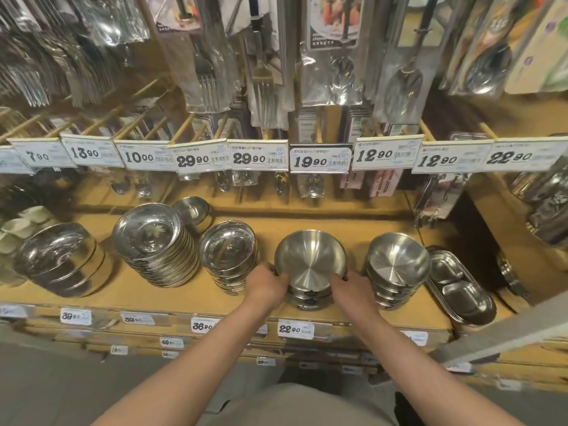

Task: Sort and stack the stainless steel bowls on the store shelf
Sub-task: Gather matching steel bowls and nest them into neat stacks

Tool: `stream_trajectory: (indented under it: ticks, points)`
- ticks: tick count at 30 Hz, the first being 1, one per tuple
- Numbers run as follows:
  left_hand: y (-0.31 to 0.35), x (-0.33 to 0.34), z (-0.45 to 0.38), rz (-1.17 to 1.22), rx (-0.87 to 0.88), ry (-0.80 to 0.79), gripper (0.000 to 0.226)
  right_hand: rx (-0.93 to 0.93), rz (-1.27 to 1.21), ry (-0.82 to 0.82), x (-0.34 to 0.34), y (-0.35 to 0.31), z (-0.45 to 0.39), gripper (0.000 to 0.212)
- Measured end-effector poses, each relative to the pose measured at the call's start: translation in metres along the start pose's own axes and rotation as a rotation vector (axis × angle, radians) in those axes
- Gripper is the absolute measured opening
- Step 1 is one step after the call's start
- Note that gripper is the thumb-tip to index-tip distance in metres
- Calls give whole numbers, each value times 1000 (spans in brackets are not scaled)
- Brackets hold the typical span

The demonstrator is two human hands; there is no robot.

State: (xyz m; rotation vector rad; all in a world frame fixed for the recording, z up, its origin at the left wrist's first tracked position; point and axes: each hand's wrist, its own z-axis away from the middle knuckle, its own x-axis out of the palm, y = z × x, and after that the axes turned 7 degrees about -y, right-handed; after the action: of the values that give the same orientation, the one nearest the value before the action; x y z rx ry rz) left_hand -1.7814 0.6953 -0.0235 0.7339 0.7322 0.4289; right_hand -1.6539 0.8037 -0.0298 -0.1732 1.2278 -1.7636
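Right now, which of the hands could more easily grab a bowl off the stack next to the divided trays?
Probably the right hand. It grips the tilted bowl on the side facing that stack of bowls; the left hand would have to cross over.

the top bowl [310, 256] of the middle stack is steel with a brushed, satin sheen, like the bowl stack [396, 265] to its right. the plate stacks [147, 238] on the left are mirror-polished and glossy. the shelf [338, 216] looks like matt, smooth wood. the price tags [319, 159] are white paper, and the hanging cutlery packs [206, 56] are shiny clear plastic.
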Motion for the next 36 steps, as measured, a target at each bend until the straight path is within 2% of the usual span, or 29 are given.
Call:
stream_trajectory:
  ticks: [2, 5, 7, 12, 15, 25, 27, 30, 32, 34, 36]
  points:
    - [1, 0, 0, -75, 15, 28, 13, 7, -29, -8, 0, 1, 0, 24]
    - [0, 1, -2, -52, 17, 7, 16, 1, -101, -20, 0, 3, -1, 33]
    - [-1, -1, -4, -13, 11, -16, 21, -16, -123, -11, 2, 4, -1, 30]
    - [-3, -3, -7, -1, 74, -5, 17, 24, -166, -5, 6, 6, -1, 17]
    - [1, -6, -8, -8, 102, 6, 16, 27, -198, 9, 10, 9, 1, 15]
    - [-4, -10, -16, 27, 134, -57, 19, 12, -226, 29, 17, 12, 8, 30]
    - [-5, -10, -16, 48, 127, -72, 15, 12, -219, 29, 15, 12, 6, 25]
    - [-6, -8, -16, 58, 126, -76, 7, 5, -210, 29, 11, 10, 5, 6]
    - [-8, -6, -15, 44, 131, -70, 4, -13, -205, 31, 10, 10, 4, 10]
    - [-9, -5, -13, 33, 133, -61, 6, -30, -199, 31, 9, 9, 5, 2]
    - [-9, -4, -12, 31, 135, -58, 5, -50, -175, 30, 9, 9, 5, 9]
